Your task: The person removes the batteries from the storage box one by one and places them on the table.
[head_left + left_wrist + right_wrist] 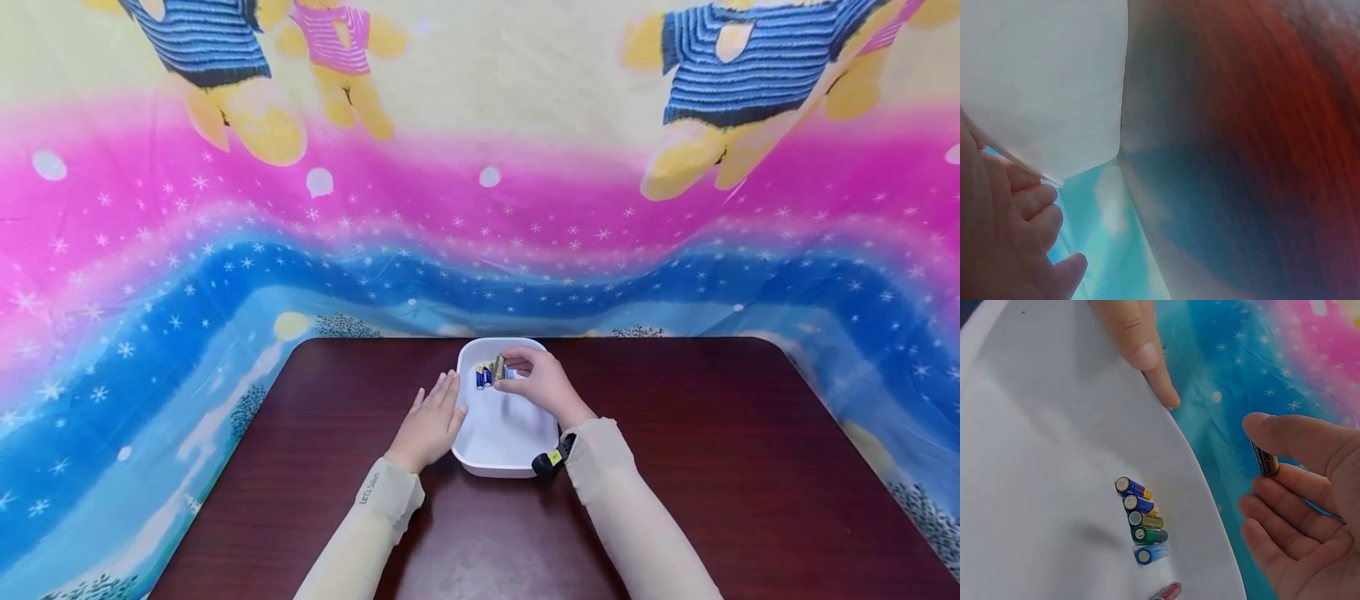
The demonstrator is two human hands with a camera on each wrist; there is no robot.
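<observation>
My right hand (546, 385) pinches a dark-and-gold battery (1266, 459) between thumb and index finger, above the far part of a white plastic tray (502, 433). Under it, several batteries lie side by side in a row on the tray floor: two blue-and-yellow, then a gold battery (1154, 521), a green battery (1151, 535) and a light blue battery (1154, 553). A red battery (1169, 591) lies a little apart, partly cut off by the right wrist view's edge. With fingers extended, my left hand (427, 423) rests against the tray's left rim.
The tray stands at the far middle of a dark reddish wooden table (322, 467). Behind the table hangs a cloth (480, 217) printed with bears and snowflakes. A black wrist camera (551, 458) sits at my right wrist, beside the tray's near right corner.
</observation>
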